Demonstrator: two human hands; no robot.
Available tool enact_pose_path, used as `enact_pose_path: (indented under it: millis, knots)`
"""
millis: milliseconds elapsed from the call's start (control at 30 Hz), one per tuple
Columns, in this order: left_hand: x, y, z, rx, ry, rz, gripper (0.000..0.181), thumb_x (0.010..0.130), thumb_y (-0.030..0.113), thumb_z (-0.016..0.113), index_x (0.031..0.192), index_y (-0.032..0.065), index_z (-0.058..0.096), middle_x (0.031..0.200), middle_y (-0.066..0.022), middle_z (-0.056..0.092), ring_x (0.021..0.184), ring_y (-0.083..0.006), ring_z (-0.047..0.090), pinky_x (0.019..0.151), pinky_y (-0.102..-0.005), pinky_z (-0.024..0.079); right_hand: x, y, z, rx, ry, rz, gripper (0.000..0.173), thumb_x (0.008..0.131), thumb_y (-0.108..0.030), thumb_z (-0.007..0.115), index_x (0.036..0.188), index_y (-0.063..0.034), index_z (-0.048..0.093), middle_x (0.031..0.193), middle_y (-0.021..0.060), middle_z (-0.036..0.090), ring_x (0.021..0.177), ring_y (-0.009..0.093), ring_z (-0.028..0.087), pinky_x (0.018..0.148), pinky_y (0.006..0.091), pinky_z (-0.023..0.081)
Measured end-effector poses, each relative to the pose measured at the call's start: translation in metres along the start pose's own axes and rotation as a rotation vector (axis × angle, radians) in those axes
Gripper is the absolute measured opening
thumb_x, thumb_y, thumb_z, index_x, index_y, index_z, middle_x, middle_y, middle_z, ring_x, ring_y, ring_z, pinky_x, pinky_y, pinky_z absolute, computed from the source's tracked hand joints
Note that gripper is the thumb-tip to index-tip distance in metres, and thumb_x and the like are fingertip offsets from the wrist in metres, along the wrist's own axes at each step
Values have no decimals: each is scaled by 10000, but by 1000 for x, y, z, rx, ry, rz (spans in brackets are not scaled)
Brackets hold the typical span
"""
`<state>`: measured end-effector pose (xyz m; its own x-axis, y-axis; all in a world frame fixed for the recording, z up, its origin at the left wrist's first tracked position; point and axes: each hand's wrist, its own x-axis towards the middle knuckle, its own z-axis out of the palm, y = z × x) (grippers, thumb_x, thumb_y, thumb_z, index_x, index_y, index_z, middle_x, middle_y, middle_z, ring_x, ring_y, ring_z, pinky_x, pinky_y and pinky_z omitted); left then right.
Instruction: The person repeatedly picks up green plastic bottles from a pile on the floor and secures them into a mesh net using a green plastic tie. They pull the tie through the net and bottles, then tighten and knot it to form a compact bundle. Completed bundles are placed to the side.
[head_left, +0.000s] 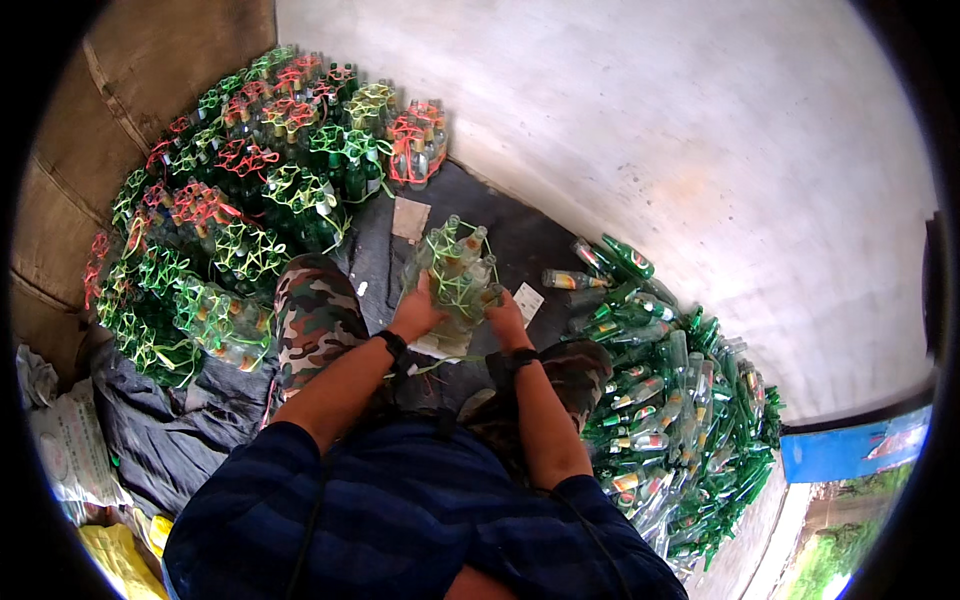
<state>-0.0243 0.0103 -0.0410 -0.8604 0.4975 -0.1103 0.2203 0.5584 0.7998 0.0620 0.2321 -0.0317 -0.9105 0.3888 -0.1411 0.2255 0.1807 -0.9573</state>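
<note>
A bundle of clear glass bottles (459, 274), laced with pale green plastic strap, stands upright between my knees. My left hand (417, 313) is against its near left side, the thumb up along the bottles. At its near right side my right hand (506, 316) has its fingers closed at a bottle or the strap there; which of these is hidden. A loose length of green strap (450, 365) trails below the bundle towards my right wrist. Under the bundle's near edge shows a pale flat piece (442, 346). Both wrists wear dark bands.
Many strapped bundles of green and clear bottles (292, 150) are packed at the left and far left. Loose bottles lie in a large heap (675, 405) at the right, along the pale wall (637, 135). Dark sheeting (517, 217) covers the floor, with a cardboard piece (411, 219) on it.
</note>
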Motion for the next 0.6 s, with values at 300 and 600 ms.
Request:
enact_pose_path:
  millis: [300, 600]
  knots:
    - [22, -16, -26, 175, 30, 158, 772, 801, 120, 714, 1500, 64, 392, 1125, -283, 665, 1064, -449, 630, 931, -499, 509, -55, -16, 65, 47, 161, 87, 479, 810, -31, 663, 1282, -33, 583, 1135, 88, 686, 1023, 208, 640, 906, 343, 494]
    - [25, -29, -14, 206, 38, 96, 617, 822, 56, 597, 1425, 34, 470, 1328, -287, 536, 1188, -463, 565, 980, -505, 494, -64, -35, 72, -196, 230, 127, 504, 834, -133, 666, 1320, -58, 559, 1211, 163, 684, 1135, 335, 652, 935, 403, 502]
